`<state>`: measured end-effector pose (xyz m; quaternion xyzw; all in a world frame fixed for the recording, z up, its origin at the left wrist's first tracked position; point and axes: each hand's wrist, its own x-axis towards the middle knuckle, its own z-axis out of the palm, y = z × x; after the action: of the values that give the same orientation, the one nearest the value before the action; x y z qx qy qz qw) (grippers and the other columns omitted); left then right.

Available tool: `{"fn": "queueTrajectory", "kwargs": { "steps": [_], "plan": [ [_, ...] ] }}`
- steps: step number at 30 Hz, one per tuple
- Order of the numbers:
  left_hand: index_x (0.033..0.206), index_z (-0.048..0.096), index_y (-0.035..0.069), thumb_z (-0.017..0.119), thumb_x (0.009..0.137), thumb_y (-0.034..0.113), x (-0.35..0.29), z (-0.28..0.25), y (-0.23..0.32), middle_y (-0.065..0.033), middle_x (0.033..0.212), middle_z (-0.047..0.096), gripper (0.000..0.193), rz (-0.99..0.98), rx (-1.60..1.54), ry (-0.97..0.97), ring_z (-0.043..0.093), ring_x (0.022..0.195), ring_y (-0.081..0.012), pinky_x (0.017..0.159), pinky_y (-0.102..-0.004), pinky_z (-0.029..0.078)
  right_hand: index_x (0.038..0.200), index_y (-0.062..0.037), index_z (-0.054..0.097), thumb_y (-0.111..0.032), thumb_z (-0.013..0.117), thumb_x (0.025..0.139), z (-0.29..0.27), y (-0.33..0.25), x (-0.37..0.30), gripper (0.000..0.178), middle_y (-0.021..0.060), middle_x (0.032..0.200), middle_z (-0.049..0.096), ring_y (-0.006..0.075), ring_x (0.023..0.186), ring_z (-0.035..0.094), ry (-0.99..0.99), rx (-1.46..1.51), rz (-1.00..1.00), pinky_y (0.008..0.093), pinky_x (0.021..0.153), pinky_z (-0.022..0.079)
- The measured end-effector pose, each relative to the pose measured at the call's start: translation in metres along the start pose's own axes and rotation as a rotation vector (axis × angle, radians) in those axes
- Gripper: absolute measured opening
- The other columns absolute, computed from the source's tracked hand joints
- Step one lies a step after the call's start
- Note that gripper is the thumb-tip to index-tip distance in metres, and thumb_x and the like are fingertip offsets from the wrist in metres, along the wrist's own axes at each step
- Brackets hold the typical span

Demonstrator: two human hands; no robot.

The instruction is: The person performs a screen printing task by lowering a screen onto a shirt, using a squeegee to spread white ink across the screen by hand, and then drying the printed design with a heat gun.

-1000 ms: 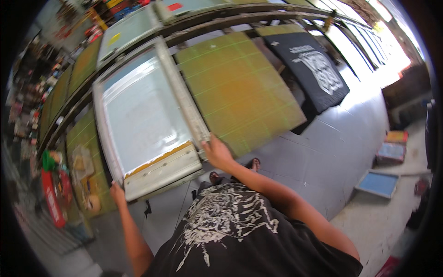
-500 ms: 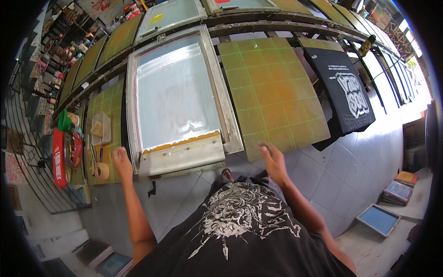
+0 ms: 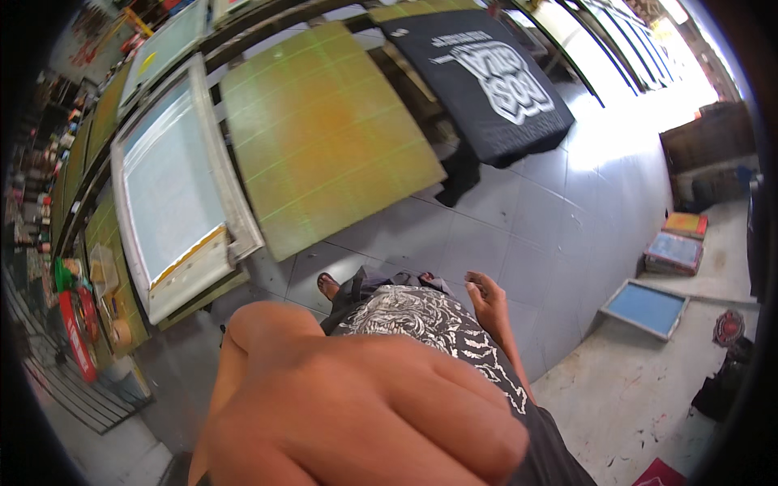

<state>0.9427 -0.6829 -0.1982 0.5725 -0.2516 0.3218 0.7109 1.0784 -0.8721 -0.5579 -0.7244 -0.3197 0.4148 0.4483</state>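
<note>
The screen (image 3: 174,178) is lying at left, over a board whose edge is showing beneath, and neither hand is touching it. White traces are running along the ends of its mesh. It is hiding most of what is below, so the state there is staying uncertain. Farther right, the black shirt (image 3: 462,77) is already bearing a white print (image 3: 512,91); that part is looking complete, though whether it is dry the view is not showing. Between them, the board (image 3: 328,142) is showing its orange-stained face rather than a print.

The left hand (image 3: 377,405) is looming close to the lens, fingers apparently folding inward; their tips are not showing, so I cannot tell whether they are pinching anything. The right hand (image 3: 488,306) is hanging beside the worn shirt (image 3: 413,316), fingers loosely curling and slightly apart, with nothing visible between them.

Left of the screen, a clear tub (image 3: 103,269), a tape roll (image 3: 121,332) and a red case (image 3: 76,336) are crowding its side. At far right, a blue frame (image 3: 646,308) and a stack (image 3: 674,254) are resting on the pale bench (image 3: 616,397). The left hand is blocking much of the lower view.
</note>
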Motion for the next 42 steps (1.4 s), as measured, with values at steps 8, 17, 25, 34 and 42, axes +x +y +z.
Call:
{"fn": "queueTrajectory", "kwargs": {
  "steps": [8,17,25,34,42],
  "plan": [
    [0.077,0.066,0.014,0.065,0.076,-0.003,0.067,0.03,-0.15,0.0005,0.06,0.043,0.017,0.141,-0.11,0.129,0.03,0.048,-0.0122,0.045,-0.0275,0.02,0.121,0.0025,0.066,-0.015,0.065,0.097,-0.13,0.067,0.003,0.03,0.0163,0.109,0.074,0.0254,0.098,0.073,0.214,0.013,0.124,0.0346,0.085,0.056],
    [0.075,0.065,0.014,0.063,0.079,-0.004,0.134,-0.005,-0.226,0.0022,0.054,0.038,0.018,-0.002,0.108,0.491,0.027,0.043,-0.0104,0.041,-0.0261,0.016,0.122,0.004,0.064,-0.009,0.064,0.096,-0.203,0.031,0.145,0.029,0.015,0.11,0.073,0.0212,0.102,0.07,0.041,-0.076,-0.054,0.0332,0.09,0.054],
    [0.088,0.072,0.006,0.07,0.093,0.045,0.131,-0.147,-0.301,-0.0067,0.076,0.062,0.039,-0.333,0.014,-0.17,0.058,0.065,-0.0245,0.059,-0.0364,0.047,0.117,0.0066,0.065,-0.007,0.063,0.097,-0.299,0.048,0.265,0.024,0.0101,0.105,0.072,0.0178,0.1,0.067,0.128,0.001,-0.013,0.0307,0.091,0.052],
    [0.078,0.059,0.004,0.082,0.081,0.038,0.057,-0.131,-0.346,-0.0066,0.079,0.058,0.041,-0.762,0.59,0.762,0.056,0.073,-0.0189,0.065,-0.0321,0.042,0.125,0.0025,0.064,-0.031,0.061,0.101,-0.391,-0.023,0.535,0.041,0.0109,0.112,0.071,0.0188,0.103,0.067,-0.034,0.135,-0.22,0.0321,0.09,0.051],
    [0.081,0.055,0.004,0.073,0.087,0.015,0.062,-0.059,-0.423,-0.0056,0.076,0.054,0.022,-0.66,0.792,1.498,0.053,0.073,-0.0156,0.07,-0.0298,0.046,0.121,0.0037,0.065,-0.042,0.069,0.092,-0.383,-0.094,0.826,0.054,0.0194,0.111,0.072,0.035,0.105,0.069,0.261,-0.089,-0.47,0.0405,0.089,0.053]
  ]
}}
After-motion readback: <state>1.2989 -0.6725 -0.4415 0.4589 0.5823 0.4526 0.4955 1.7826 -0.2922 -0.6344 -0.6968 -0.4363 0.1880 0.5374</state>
